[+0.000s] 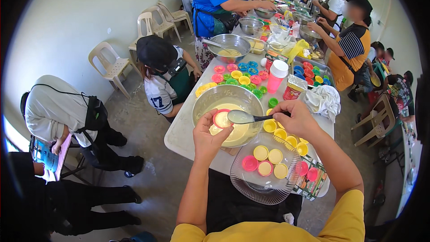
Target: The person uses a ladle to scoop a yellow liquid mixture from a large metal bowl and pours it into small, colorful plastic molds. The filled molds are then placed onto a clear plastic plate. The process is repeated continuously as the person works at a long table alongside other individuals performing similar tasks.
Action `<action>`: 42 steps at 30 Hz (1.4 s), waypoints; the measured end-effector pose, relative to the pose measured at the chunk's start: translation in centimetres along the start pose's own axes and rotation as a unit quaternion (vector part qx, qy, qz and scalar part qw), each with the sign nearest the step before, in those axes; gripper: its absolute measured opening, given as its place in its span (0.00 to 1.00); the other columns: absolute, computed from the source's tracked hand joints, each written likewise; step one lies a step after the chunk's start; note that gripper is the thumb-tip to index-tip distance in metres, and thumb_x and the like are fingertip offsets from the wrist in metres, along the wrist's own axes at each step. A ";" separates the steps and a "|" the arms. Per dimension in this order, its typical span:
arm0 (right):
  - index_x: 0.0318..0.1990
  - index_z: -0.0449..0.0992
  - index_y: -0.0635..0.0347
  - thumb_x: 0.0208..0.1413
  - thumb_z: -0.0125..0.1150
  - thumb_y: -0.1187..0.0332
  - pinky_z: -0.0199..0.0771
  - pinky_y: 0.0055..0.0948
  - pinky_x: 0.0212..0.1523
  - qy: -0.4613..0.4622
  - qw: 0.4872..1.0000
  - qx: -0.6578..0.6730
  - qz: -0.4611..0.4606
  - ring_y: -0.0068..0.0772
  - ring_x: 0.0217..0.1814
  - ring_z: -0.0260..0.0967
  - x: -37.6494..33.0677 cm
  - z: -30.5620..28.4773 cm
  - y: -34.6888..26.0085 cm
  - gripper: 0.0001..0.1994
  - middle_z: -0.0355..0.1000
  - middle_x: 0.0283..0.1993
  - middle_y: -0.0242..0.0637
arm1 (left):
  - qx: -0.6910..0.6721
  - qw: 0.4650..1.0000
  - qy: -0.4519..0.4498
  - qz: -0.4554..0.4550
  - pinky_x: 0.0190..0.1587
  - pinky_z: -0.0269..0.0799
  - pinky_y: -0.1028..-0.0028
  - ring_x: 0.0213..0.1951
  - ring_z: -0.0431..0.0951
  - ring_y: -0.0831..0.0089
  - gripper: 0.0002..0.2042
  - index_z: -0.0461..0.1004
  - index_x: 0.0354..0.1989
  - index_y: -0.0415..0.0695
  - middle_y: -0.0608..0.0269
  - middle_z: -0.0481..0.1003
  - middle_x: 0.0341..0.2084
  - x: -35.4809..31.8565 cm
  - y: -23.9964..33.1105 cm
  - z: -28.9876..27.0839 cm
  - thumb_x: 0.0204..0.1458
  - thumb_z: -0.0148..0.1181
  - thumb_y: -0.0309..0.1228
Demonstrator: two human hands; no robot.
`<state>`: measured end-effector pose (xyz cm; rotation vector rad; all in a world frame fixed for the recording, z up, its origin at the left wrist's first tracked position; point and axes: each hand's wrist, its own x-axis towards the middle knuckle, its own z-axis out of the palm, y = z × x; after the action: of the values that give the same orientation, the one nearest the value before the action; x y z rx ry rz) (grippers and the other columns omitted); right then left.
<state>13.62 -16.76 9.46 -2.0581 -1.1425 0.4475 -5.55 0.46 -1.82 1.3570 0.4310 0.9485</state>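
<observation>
My left hand grips a small pink cup mold by its rim, with pale batter inside. It is held over a large steel mixing bowl of creamy batter. My right hand is closed on the dark handle of a spoon, whose bowl, coated with batter, is beside the pink mold. Nearer to me, a clear ribbed plastic tray holds several filled cup molds and a pink mold. More yellow molds stand right of the bowl, partly behind my right hand.
Beyond the bowl sit several coloured molds, a pink bottle with white lid, a pouch, a white cloth and another steel bowl. People stand along both sides of the table. Plastic chairs line the left wall.
</observation>
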 end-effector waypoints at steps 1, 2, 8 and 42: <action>0.39 0.85 0.65 0.55 0.64 0.71 0.72 0.33 0.32 -0.005 1.000 -0.001 0.004 0.28 0.27 0.73 0.1 -0.3 0.4 0.09 0.78 0.25 0.41 | -0.004 1.000 0.000 0.000 0.60 0.75 0.69 0.55 0.79 0.68 0.33 0.68 0.61 0.30 0.50 0.77 0.53 0.0 0.0 0.0 0.45 0.77 0.20; 0.39 0.85 0.65 0.55 0.64 0.70 0.73 0.33 0.32 -0.009 1.000 -0.001 0.008 0.28 0.27 0.74 0.3 -0.5 1.0 0.09 0.78 0.26 0.41 | -0.007 1.000 0.001 -0.001 0.60 0.75 0.70 0.55 0.79 0.68 0.33 0.68 0.61 0.30 0.50 0.77 0.53 -0.1 0.0 -0.1 0.45 0.77 0.20; 0.38 0.85 0.64 0.54 0.63 0.71 0.74 0.36 0.33 -0.004 0.995 -0.097 0.008 0.36 0.29 0.76 0.4 -0.5 1.5 0.08 0.79 0.28 0.44 | -0.012 1.000 0.008 0.004 0.60 0.75 0.70 0.54 0.79 0.68 0.33 0.68 0.60 0.30 0.51 0.77 0.53 -0.2 -0.5 -0.4 0.45 0.76 0.20; 0.35 0.86 0.62 0.51 0.66 0.68 0.78 0.38 0.37 0.010 0.993 -0.107 0.057 0.41 0.33 0.79 -0.7 -0.2 7.2 0.08 0.82 0.32 0.45 | 0.028 0.999 0.029 0.004 0.60 0.73 0.69 0.54 0.79 0.69 0.31 0.69 0.60 0.29 0.52 0.78 0.52 -1.1 -0.7 -1.9 0.46 0.75 0.19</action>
<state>17.54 -19.91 4.21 -2.3167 -1.1056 0.3700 -7.40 0.87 -3.19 1.3857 0.5003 0.9898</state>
